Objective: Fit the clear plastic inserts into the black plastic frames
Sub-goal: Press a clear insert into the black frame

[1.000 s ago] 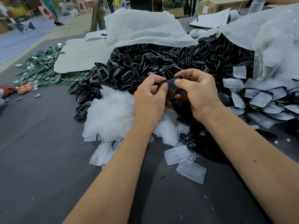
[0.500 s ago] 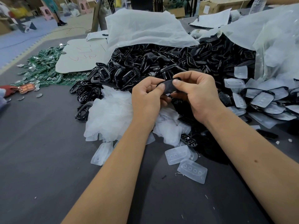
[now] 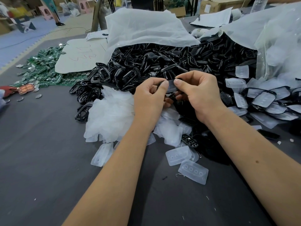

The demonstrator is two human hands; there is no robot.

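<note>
Both hands raised above desk [image 3: 40,160] – left hand [image 3: 149,98] and right hand [image 3: 200,95] pinch one black frame [image 3: 171,86] between thumbs and curled fingers, thumb tips pressing its face. Whether clear insert sits inside: cannot tell. Clear inserts [image 3: 193,172] loose below wrists; black frame pile [image 3: 146,66] behind.

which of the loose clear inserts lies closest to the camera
The clear insert with a row of four round holes, flat on the grey table between the two forearms. The other loose inserts lie farther up, nearer the piles.
</note>
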